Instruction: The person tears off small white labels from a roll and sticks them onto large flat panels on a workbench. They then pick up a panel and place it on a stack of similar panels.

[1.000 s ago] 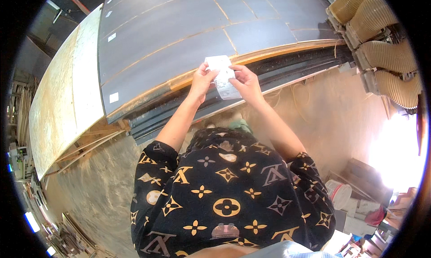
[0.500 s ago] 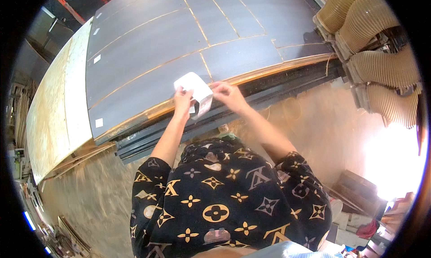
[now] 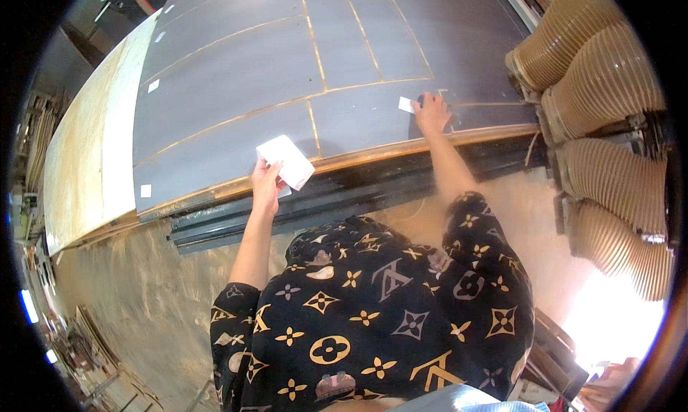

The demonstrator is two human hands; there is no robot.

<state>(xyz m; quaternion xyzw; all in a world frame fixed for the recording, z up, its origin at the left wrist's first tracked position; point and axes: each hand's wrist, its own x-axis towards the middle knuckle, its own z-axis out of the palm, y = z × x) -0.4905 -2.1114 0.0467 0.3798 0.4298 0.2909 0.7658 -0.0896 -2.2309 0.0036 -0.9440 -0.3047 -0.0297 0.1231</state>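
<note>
Moved since the earlier view: both hands were together over the white sheet at the near edge of the board; now they have split, the right one gone out toward 1 o'clock, the left one staying close in with the sheet.
Left hand (image 3: 266,186): nearest of the two, at about 11 o'clock from the person's chest, fingers closed around the lower corner of the sheet, thumb side up.
White sheet stack (image 3: 286,161): held just above the near edge of the board, tilted; its long axis runs roughly from 10 to 4 o'clock, free end toward the upper left. Whether it is one sheet or several I cannot tell.
Board edge (image 3: 373,154): pale wooden rim running from 8 toward 2 o'clock, dark metal rails just below it.
Right hand (image 3: 432,113): farther out, arm stretched, palm down and fingers spread flat on the grey surface; it grips nothing.
Small white label (image 3: 406,104): lies flat on the board, touching the right hand's fingertips on their left side, at about 9 o'clock from that hand; its long axis runs about 10 to 4 o'clock. The right hand is far nearer to it than the left.
Grey board (image 3: 236,75): large, scored by thin pale lines into panels, with other small white labels (image 3: 153,86) well apart toward the far left.
Ribbed hoses (image 3: 595,60): tan, stacked at the right, beyond the board.
</note>
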